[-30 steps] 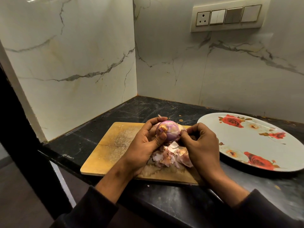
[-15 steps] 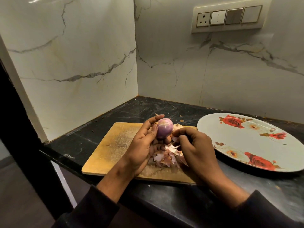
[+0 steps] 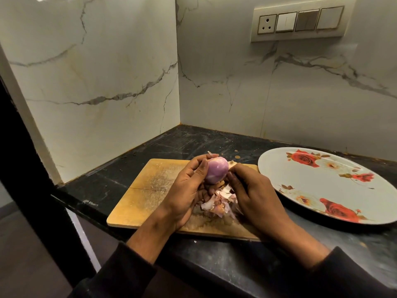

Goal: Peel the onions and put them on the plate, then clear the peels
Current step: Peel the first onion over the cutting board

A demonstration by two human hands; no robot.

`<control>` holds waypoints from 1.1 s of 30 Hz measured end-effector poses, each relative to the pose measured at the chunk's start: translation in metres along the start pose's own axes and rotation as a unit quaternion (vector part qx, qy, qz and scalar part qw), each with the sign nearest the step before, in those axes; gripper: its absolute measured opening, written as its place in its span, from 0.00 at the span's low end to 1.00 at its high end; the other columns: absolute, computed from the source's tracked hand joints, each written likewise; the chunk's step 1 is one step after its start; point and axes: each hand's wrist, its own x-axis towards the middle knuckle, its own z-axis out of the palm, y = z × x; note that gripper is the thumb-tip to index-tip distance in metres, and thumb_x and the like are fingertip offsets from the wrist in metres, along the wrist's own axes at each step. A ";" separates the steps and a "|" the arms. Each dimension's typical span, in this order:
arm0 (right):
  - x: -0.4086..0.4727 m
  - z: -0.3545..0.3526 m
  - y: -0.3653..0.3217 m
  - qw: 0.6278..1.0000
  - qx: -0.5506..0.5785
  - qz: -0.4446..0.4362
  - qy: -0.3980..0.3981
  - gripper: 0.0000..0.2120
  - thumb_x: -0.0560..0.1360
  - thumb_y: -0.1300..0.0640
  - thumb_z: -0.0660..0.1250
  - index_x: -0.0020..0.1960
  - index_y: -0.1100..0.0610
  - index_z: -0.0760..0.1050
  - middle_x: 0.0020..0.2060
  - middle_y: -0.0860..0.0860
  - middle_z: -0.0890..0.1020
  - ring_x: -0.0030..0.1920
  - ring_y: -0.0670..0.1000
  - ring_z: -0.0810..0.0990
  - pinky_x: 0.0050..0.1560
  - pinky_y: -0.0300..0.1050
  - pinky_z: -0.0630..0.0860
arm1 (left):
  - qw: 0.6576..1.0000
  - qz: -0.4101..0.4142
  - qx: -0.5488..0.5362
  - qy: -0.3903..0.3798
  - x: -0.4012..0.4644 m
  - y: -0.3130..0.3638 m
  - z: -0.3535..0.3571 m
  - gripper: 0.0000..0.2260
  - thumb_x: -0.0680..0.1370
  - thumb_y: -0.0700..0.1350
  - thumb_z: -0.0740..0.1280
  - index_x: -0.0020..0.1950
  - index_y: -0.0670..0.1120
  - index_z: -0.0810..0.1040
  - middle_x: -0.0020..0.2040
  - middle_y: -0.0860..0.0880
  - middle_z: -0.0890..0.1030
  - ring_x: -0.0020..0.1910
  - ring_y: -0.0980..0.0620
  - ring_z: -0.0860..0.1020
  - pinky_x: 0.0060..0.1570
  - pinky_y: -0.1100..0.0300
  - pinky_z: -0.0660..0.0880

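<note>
Writing: faint pale lettering is showing on the counter (image 3: 150, 151) edge, left of the board, too small to read.
Plate (image 3: 335, 214): is sitting right of the board, rose-patterned, holding nothing.
Onion (image 3: 216, 170): is being held above the cutting board (image 3: 137, 201), purple and mostly bare.
Left hand (image 3: 189, 188): is gripping the onion.
Right hand (image 3: 253, 192): is pinching at the onion's right side, fingers curled.
Peels (image 3: 217, 204): are lying heaped on the board between the hands.
</note>
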 end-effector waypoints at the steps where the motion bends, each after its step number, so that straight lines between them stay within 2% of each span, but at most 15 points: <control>1: -0.001 0.000 -0.001 1.000 0.007 -0.003 -0.005 0.08 0.83 0.54 0.60 0.48 0.47 0.74 0.39 0.43 0.79 0.41 0.45 0.77 0.38 0.38 0.72 | 1.000 0.000 0.006 0.006 0.000 0.000 0.000 0.17 0.79 0.52 0.63 0.63 0.46 0.80 0.62 0.39 0.80 0.62 0.31 0.77 0.65 0.35 0.73; 4: -0.002 0.001 -0.006 1.000 0.021 -0.008 -0.001 0.12 0.83 0.55 0.60 0.43 0.43 0.71 0.36 0.41 0.76 0.38 0.44 0.75 0.36 0.33 0.68 | 1.000 0.007 0.026 0.008 0.000 0.000 -0.001 0.18 0.78 0.53 0.64 0.64 0.45 0.79 0.60 0.39 0.81 0.58 0.33 0.80 0.63 0.35 0.73; 7: -0.001 0.002 -0.009 1.000 0.004 -0.024 0.004 0.12 0.81 0.52 0.61 0.40 0.40 0.69 0.33 0.39 0.74 0.36 0.44 0.73 0.34 0.35 0.66 | 0.999 0.029 0.030 0.009 0.000 0.000 -0.001 0.17 0.79 0.53 0.65 0.64 0.46 0.77 0.50 0.41 0.83 0.42 0.42 0.79 0.45 0.49 0.76; 8: -0.002 0.003 -0.009 0.999 -0.011 -0.032 0.001 0.11 0.81 0.52 0.61 0.41 0.41 0.70 0.33 0.39 0.74 0.35 0.44 0.74 0.34 0.36 0.67 | 0.999 0.033 0.026 0.018 0.000 0.002 -0.001 0.16 0.80 0.52 0.63 0.64 0.46 0.77 0.47 0.43 0.84 0.38 0.47 0.78 0.41 0.53 0.75; 10: -0.003 0.003 -0.006 0.998 -0.045 -0.039 -0.005 0.07 0.80 0.53 0.65 0.43 0.48 0.74 0.36 0.41 0.78 0.36 0.44 0.76 0.36 0.43 0.74 | 0.999 0.038 0.015 0.035 0.000 0.004 -0.002 0.15 0.81 0.51 0.62 0.64 0.46 0.77 0.45 0.46 0.85 0.35 0.51 0.79 0.40 0.54 0.75; 12: -0.003 0.003 -0.005 0.997 -0.067 -0.033 -0.012 0.06 0.78 0.50 0.68 0.46 0.52 0.78 0.38 0.43 0.80 0.39 0.44 0.78 0.38 0.47 0.78 | 0.998 0.043 0.010 0.039 0.000 0.005 -0.001 0.16 0.79 0.51 0.63 0.64 0.48 0.79 0.49 0.46 0.85 0.39 0.48 0.81 0.42 0.52 0.77; 15: -0.002 0.001 -0.007 0.997 -0.069 -0.030 -0.005 0.19 0.76 0.38 0.63 0.46 0.51 0.83 0.39 0.44 0.82 0.40 0.44 0.79 0.39 0.47 0.79 | 0.998 0.051 0.016 0.040 0.000 0.005 -0.001 0.15 0.77 0.51 0.65 0.61 0.52 0.82 0.57 0.47 0.83 0.47 0.42 0.81 0.46 0.48 0.78; 17: -0.002 -0.002 -0.008 0.998 -0.058 -0.023 0.003 0.25 0.75 0.34 0.60 0.43 0.53 0.86 0.37 0.45 0.82 0.37 0.45 0.79 0.38 0.51 0.79 | 0.998 0.053 0.021 0.041 0.000 0.006 0.000 0.14 0.76 0.52 0.65 0.60 0.53 0.82 0.59 0.47 0.82 0.48 0.41 0.81 0.46 0.48 0.78; 19: -0.003 -0.002 -0.007 0.997 -0.072 -0.020 -0.004 0.18 0.77 0.40 0.66 0.42 0.53 0.85 0.36 0.44 0.81 0.37 0.45 0.78 0.38 0.50 0.79 | 0.997 0.053 0.021 0.045 -0.001 0.006 0.001 0.14 0.77 0.51 0.66 0.60 0.53 0.82 0.58 0.48 0.83 0.47 0.41 0.80 0.43 0.50 0.78; 21: -0.003 0.000 -0.006 0.994 -0.108 -0.019 -0.026 0.08 0.76 0.47 0.72 0.47 0.51 0.81 0.39 0.42 0.80 0.40 0.44 0.78 0.41 0.48 0.79 | 0.997 0.052 0.025 0.046 -0.001 0.007 0.001 0.14 0.77 0.50 0.66 0.61 0.52 0.82 0.58 0.45 0.82 0.47 0.40 0.80 0.45 0.49 0.77; 23: -0.004 0.000 -0.007 0.991 -0.132 -0.003 -0.034 0.08 0.76 0.47 0.73 0.49 0.49 0.77 0.41 0.41 0.79 0.41 0.44 0.77 0.42 0.45 0.78 | 0.997 0.051 0.032 0.047 -0.002 0.006 0.002 0.14 0.77 0.49 0.67 0.62 0.52 0.81 0.58 0.42 0.82 0.47 0.39 0.81 0.47 0.47 0.78; 26: -0.002 -0.006 -0.007 0.994 -0.111 0.001 0.003 0.02 0.79 0.51 0.70 0.49 0.48 0.81 0.38 0.39 0.78 0.39 0.42 0.77 0.39 0.37 0.73 | 0.997 0.042 0.030 0.051 -0.003 0.007 0.004 0.17 0.76 0.48 0.68 0.64 0.49 0.77 0.55 0.44 0.83 0.48 0.42 0.84 0.46 0.47 0.81; 29: -0.003 -0.009 -0.005 0.993 -0.114 0.003 -0.021 0.05 0.77 0.53 0.72 0.53 0.49 0.82 0.40 0.40 0.79 0.40 0.41 0.77 0.40 0.34 0.73 | 0.998 0.032 -0.003 0.050 -0.003 0.008 0.005 0.17 0.75 0.46 0.69 0.63 0.46 0.76 0.56 0.43 0.83 0.49 0.42 0.85 0.43 0.51 0.84; 31: -0.003 -0.009 -0.004 0.995 -0.100 0.007 -0.023 0.12 0.76 0.52 0.73 0.58 0.49 0.79 0.44 0.42 0.80 0.43 0.42 0.79 0.43 0.39 0.79 | 0.998 0.031 -0.014 0.056 -0.004 0.008 0.005 0.18 0.74 0.46 0.69 0.63 0.45 0.76 0.58 0.42 0.82 0.51 0.42 0.85 0.45 0.51 0.84; 33: -0.001 -0.010 -0.004 0.999 -0.041 0.024 -0.010 0.21 0.73 0.46 0.75 0.64 0.48 0.75 0.48 0.40 0.80 0.47 0.41 0.80 0.46 0.37 0.81 | 0.998 0.035 0.000 0.061 -0.003 0.008 0.005 0.18 0.74 0.47 0.70 0.63 0.45 0.76 0.60 0.42 0.81 0.55 0.43 0.84 0.48 0.51 0.83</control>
